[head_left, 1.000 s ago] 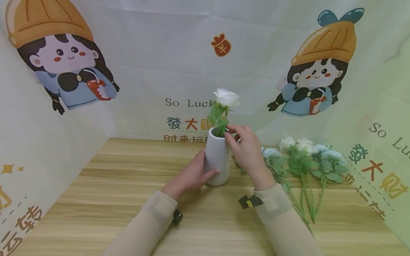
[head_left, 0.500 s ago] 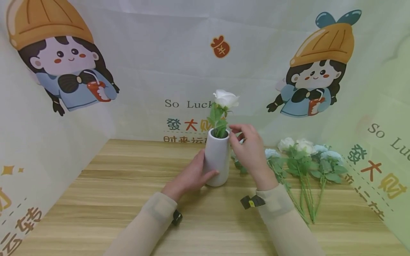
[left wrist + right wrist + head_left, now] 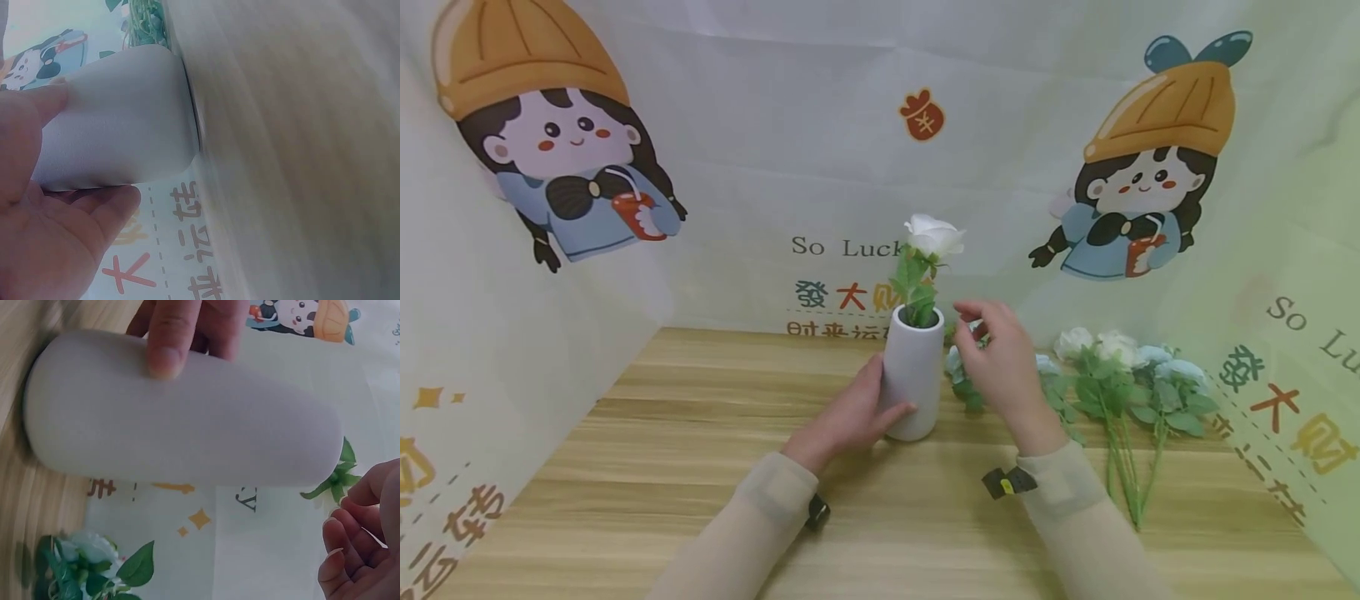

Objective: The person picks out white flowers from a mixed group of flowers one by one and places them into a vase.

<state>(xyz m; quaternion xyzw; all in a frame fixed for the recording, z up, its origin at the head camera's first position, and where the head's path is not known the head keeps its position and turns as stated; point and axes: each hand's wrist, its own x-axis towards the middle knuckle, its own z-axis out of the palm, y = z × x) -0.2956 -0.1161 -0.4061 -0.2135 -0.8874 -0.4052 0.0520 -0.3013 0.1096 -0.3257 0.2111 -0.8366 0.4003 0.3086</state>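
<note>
- Vase (image 3: 913,383): upright mid-table, rose (image 3: 934,236) standing in its mouth.
- Left hand (image 3: 853,408): grips vase's lower left, thumb on near side.
- Right hand (image 3: 1000,358): fingers loosely curled, just right of vase mouth, apart from it.
- White flowers (image 3: 1116,348), blue flowers (image 3: 1182,372): lie on table (image 3: 647,433), right; right hand partly covers some blue ones.
- Printed backdrop (image 3: 737,167): far side; rose and vase block some lettering.

Just below the head view's centre, a smooth white vase (image 3: 916,379) stands upright, narrowing upward, with one open white rose (image 3: 934,237) rising from it above green leaves (image 3: 912,275).
</note>
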